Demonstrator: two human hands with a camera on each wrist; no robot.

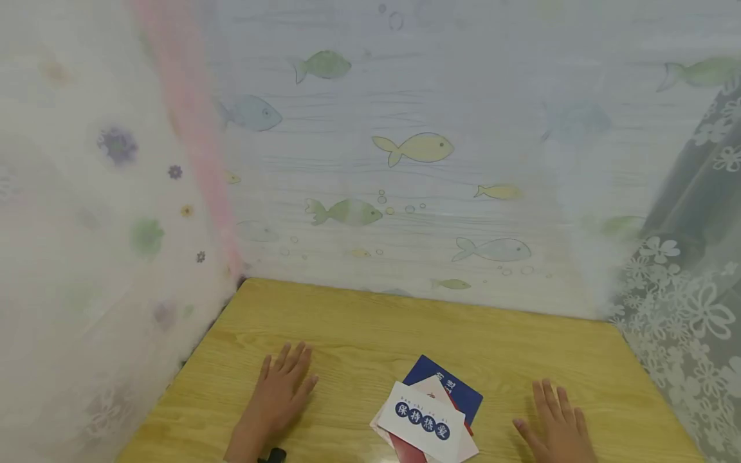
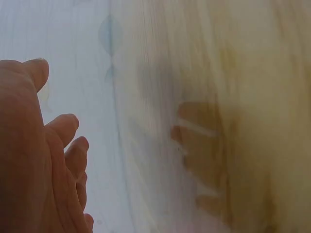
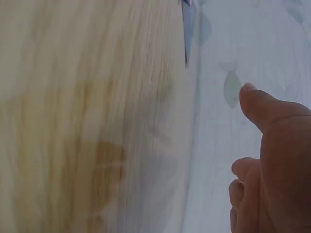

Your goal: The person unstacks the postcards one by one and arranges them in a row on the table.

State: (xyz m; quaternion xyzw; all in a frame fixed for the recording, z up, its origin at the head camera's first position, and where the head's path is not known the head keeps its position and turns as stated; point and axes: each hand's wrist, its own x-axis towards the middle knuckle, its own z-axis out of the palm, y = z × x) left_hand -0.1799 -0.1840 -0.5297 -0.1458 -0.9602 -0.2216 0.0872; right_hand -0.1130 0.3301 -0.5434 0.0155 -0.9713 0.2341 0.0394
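Note:
A loose stack of cards lies near the table's front middle in the head view. On top is a white card (image 1: 419, 434) with a row of blue circles bearing white characters. Under it a pale card (image 1: 433, 386), a red card (image 1: 410, 449) and a dark blue card (image 1: 463, 392) stick out at different angles. My left hand (image 1: 280, 392) is spread to the left of the stack, holding nothing. To the right of the cards, my right hand (image 1: 557, 421) has its fingers spread and holds nothing. A blue card corner (image 3: 189, 34) shows at the top of the right wrist view.
The yellow wood-grain table (image 1: 347, 321) meets a pale fish-patterned curtain (image 1: 405, 193) at the back. A flowered sheet (image 1: 104, 225) hangs at its left, lace with white flowers (image 1: 695, 321) at its right. A small black object (image 1: 276, 455) is by the left wrist.

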